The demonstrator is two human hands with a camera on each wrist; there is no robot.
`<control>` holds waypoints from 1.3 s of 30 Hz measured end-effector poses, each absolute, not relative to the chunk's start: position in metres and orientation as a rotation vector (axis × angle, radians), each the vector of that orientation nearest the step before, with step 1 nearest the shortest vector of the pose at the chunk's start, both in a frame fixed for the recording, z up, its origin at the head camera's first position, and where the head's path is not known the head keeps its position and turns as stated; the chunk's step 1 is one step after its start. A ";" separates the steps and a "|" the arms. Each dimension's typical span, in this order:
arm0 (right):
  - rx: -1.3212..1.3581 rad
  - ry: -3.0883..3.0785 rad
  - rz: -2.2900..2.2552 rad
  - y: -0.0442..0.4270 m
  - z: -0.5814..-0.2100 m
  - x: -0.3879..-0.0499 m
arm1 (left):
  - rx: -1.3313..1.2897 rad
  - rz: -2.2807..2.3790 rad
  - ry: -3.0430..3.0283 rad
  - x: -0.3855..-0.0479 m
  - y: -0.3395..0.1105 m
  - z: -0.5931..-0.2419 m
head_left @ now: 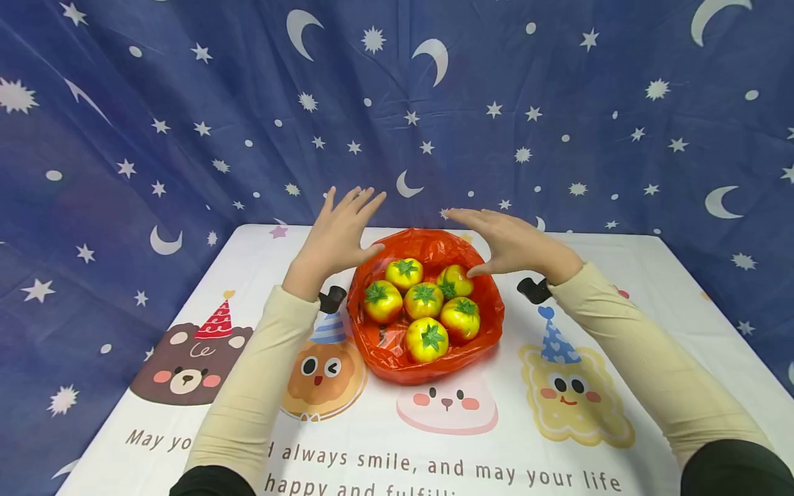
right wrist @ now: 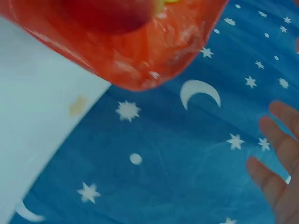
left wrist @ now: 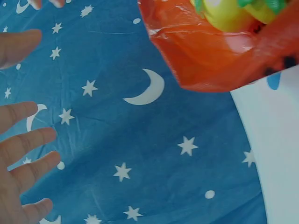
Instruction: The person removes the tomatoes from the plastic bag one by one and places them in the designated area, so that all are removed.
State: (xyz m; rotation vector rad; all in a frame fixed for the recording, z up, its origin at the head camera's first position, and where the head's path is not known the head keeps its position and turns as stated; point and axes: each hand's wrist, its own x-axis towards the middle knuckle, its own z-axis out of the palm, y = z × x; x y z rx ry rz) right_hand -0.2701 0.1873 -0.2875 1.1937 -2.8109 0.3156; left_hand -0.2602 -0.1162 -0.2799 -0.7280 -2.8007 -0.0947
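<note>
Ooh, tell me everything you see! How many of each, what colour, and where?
Tomatoes: six, yellow and red with green leafy tops, in the bag
Bag: one, red shiny plastic, open, on the tablecloth
Tablecloth: one, white, under the bag
Printed faces: four, brown, orange, pink and yellow, across the tablecloth
Printed party hats: three showing, one red, two blue, above the faces
Lettering: two lines showing, brownish, at the near side
Backdrop: one, blue with white moons and stars, behind
Small devices: two, black, one by each wrist
Sleeves: two, cream, on both arms
Left hand: one, bare, by the bag's left side
Right hand: one, bare, by the bag's right side
</note>
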 end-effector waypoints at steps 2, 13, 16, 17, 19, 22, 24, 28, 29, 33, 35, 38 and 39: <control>1.232 -2.834 0.451 0.189 -0.292 -0.273 | -0.732 -0.114 -2.789 -0.261 -0.118 -0.284; 1.421 -2.924 1.237 0.200 -0.319 -0.303 | -0.725 -0.191 -2.788 -0.266 -0.126 -0.308; 1.433 -2.944 1.347 0.202 -0.328 -0.309 | -0.710 -0.199 -2.796 -0.267 -0.128 -0.313; 1.431 -2.948 1.367 0.202 -0.330 -0.311 | -0.705 -0.206 -2.800 -0.268 -0.129 -0.315; 1.422 -2.946 1.410 0.202 -0.336 -0.313 | -0.694 -0.208 -2.810 -0.269 -0.130 -0.318; 1.408 -2.939 1.498 0.202 -0.344 -0.316 | -0.683 -0.210 -2.824 -0.270 -0.132 -0.323; 1.396 -2.931 1.572 0.203 -0.348 -0.317 | -0.678 -0.206 -2.827 -0.270 -0.133 -0.325; 1.382 -2.914 1.682 0.203 -0.354 -0.318 | -0.663 -0.202 -2.822 -0.271 -0.137 -0.331; 1.377 -2.915 1.688 0.204 -0.355 -0.318 | -0.660 -0.201 -2.818 -0.270 -0.137 -0.332; 1.356 -2.932 1.683 0.206 -0.359 -0.319 | -0.645 -0.196 -2.798 -0.269 -0.139 -0.337; 1.345 -2.944 1.676 0.207 -0.361 -0.319 | -0.638 -0.189 -2.784 -0.268 -0.140 -0.340; 1.345 -2.955 1.659 0.209 -0.365 -0.320 | -0.633 -0.180 -2.760 -0.266 -0.141 -0.344; 1.348 -2.959 1.646 0.209 -0.366 -0.320 | -0.628 -0.177 -2.755 -0.265 -0.141 -0.346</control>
